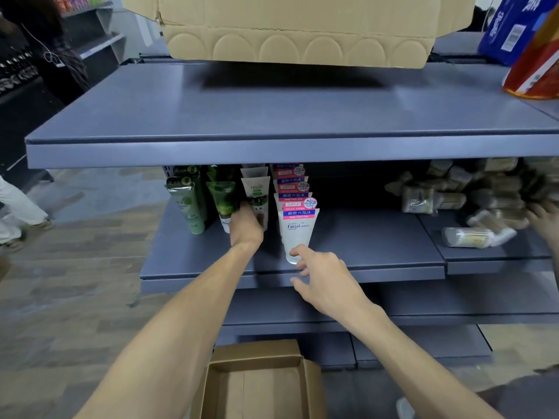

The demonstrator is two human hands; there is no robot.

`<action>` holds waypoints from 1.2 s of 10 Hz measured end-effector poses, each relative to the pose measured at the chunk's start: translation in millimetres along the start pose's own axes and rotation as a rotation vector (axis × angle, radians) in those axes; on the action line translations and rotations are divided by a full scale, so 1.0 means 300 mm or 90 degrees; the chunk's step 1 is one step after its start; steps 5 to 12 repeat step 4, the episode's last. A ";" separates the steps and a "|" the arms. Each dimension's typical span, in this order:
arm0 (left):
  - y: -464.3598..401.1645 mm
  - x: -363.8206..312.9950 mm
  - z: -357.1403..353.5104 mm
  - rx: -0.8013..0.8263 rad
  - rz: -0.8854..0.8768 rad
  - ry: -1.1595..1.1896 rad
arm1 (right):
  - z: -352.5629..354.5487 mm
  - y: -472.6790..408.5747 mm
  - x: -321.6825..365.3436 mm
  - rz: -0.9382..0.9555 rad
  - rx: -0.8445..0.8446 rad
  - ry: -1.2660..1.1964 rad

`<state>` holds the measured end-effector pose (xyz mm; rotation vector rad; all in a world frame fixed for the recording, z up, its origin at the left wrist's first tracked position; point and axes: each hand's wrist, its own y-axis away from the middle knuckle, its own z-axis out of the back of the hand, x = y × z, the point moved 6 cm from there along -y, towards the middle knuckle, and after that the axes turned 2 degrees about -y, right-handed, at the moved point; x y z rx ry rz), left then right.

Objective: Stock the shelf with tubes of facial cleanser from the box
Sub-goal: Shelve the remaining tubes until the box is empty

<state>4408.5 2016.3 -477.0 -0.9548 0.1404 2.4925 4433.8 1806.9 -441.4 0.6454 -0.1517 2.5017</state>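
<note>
Tubes stand capped-end down on the shelf (363, 237): your left hand (246, 226) fingers close around one tube (257, 196); your right hand (323, 275) fingers spread loosely, forefinger touching the white tube (298, 234). Light, squashy, likely slick; grip near the stiff cap.

Smooth, slightly glossy plastic on the white tube (298, 234) touching the right fingertips (295, 253). Same sheen on the green tubes (225, 201) beside the left fingers (244, 207). Matt painted metal on the shelf (363, 246) under both. Plain brown cardboard, dull and fibrous, on the box (257, 385) below the wrists.
</note>
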 end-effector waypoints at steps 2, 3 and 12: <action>-0.007 0.013 0.003 0.047 0.007 0.023 | 0.006 0.016 0.016 -0.009 0.003 -0.001; 0.023 0.049 0.016 0.069 0.017 0.044 | -0.004 0.021 0.037 -0.007 0.008 -0.013; 0.085 0.082 0.045 0.060 -0.006 0.053 | -0.005 0.027 0.081 0.012 -0.012 -0.037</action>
